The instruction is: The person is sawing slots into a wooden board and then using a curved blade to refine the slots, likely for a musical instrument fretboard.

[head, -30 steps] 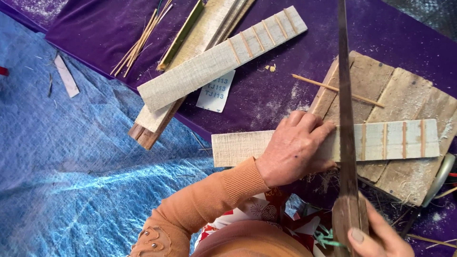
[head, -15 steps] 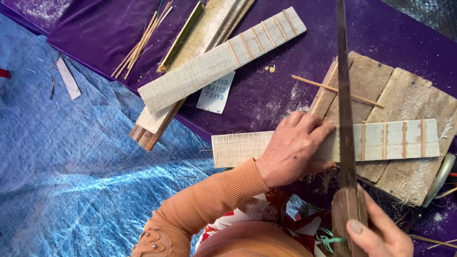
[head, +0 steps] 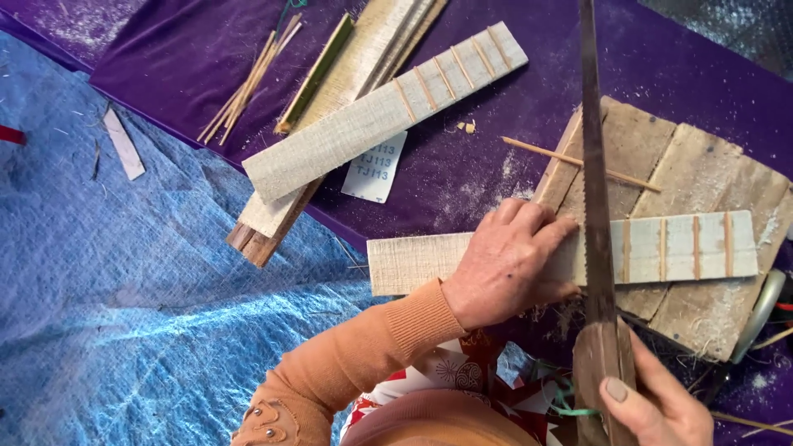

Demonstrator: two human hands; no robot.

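Barely anything has shifted: left hand (head: 505, 264) presses flat on the slat (head: 562, 254), right hand (head: 657, 405) grips the saw (head: 596, 206).

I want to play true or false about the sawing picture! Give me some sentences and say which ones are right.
1. The left hand presses on a pale slat. True.
2. The right hand holds a hammer. False: it grips a saw.
3. The saw lies across the slat. True.
4. The cloth is green. False: it is purple.
5. The sleeve is orange. True.
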